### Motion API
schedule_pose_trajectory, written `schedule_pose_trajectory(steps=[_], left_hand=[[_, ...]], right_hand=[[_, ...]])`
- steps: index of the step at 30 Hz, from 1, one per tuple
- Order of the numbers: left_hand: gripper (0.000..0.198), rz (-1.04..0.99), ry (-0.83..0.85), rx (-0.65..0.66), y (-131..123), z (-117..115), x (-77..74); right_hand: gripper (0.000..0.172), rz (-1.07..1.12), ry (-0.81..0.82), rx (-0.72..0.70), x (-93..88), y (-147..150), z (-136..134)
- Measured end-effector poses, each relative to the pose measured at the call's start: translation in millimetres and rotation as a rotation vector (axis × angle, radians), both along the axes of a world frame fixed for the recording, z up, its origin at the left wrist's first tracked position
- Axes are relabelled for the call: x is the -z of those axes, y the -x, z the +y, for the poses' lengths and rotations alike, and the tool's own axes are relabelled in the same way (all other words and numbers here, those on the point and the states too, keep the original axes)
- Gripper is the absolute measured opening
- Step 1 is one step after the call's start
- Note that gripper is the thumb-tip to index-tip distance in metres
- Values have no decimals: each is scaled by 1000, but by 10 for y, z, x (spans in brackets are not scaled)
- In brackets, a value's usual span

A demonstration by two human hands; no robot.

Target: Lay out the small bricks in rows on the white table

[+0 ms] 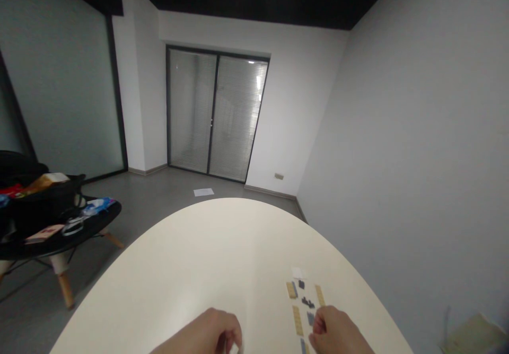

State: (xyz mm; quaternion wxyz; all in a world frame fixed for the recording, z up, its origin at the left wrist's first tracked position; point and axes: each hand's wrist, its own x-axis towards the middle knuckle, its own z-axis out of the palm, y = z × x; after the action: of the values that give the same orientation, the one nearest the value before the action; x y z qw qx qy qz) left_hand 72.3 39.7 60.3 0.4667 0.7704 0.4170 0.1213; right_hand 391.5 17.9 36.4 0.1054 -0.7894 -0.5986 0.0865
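My left hand (218,328) is over the near middle of the round table, its fingers curled down. Whatever it may hold is hidden below the fingers, at the bottom edge of the view. My right hand (338,328) is at the right among small building bricks, thumb and fingertips drawn together; I cannot make out anything between them. Beside its fingertips lies a grey brick (310,318). Left of it is a long tan brick (297,320), and another tan brick (319,294) lies just beyond the hand. Small dark pieces (307,302) sit between them.
The cream round table (191,258) fills the foreground. Further bricks include a tan one (291,290) and a blue-and-tan one (304,346). A white piece (298,273) lies behind them. At left a black chair (95,221) carries a bag. White paper (203,192) lies on the floor.
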Motion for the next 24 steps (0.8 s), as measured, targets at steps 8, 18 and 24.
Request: schedule_pose_trajectory(steps=[8, 18, 24], left_hand=[[29, -37, -44, -63, -27, 0, 77], [24, -53, -67, -55, -23, -17, 85], [27, -87, -35, -52, -28, -30, 63]], right_hand=[[14, -3, 1, -7, 37, -15, 2], [35, -28, -123, 12, -279, 122, 16], [41, -9, -353, -167, -248, 369, -3]])
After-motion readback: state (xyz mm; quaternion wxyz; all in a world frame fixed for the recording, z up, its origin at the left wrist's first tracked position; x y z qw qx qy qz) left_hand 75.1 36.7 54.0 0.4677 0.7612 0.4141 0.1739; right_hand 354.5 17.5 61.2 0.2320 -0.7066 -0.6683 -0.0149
